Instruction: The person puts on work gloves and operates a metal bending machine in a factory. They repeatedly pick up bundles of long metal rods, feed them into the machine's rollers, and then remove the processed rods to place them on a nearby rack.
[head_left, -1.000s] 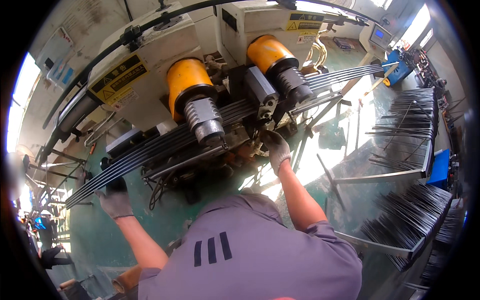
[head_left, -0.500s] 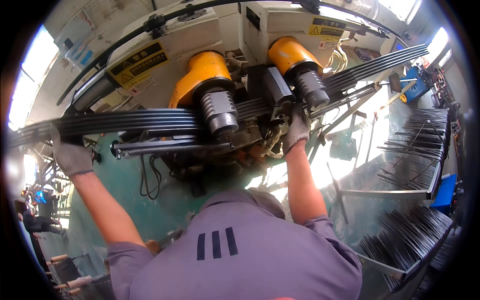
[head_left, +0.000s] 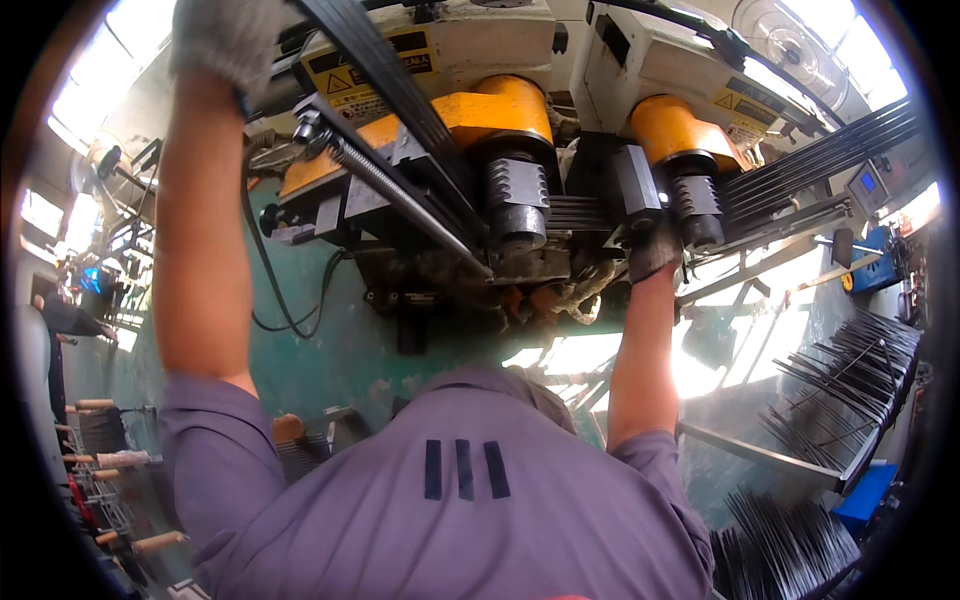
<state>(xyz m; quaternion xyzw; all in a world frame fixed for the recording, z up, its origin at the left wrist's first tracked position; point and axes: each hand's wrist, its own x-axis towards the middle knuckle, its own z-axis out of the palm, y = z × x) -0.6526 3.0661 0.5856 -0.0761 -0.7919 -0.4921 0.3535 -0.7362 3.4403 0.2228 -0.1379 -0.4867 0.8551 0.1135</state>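
Note:
A bundle of several dark metal rods (head_left: pixel 395 85) runs up steeply from the left roller of a bending machine to the top edge. Beside its upper end is my left hand (head_left: pixel 225 40) in a grey knit glove, with its fingers cut off by the frame. My right hand (head_left: pixel 655 252), gloved too, reaches up beneath a dark metal block (head_left: pixel 636 180) between the two grooved rollers, its fingers hidden there. The left grooved roller (head_left: pixel 517 190) stands under an orange arm (head_left: pixel 495 115). A spring-wound bar (head_left: pixel 400 195) tilts up alongside the rods.
Right of the rollers, the rods (head_left: pixel 820 155) continue toward a small control screen (head_left: pixel 868 183). Racks of bent dark rods (head_left: pixel 850 380) stand at the right. A black cable (head_left: pixel 318 300) hangs below the machine's left side. Another person (head_left: pixel 70 318) shows at the far left.
The left part of the rods has swung from nearly level to steeply upward, along with the spring-wound bar and orange arm. My left hand has risen; my right stays by the block.

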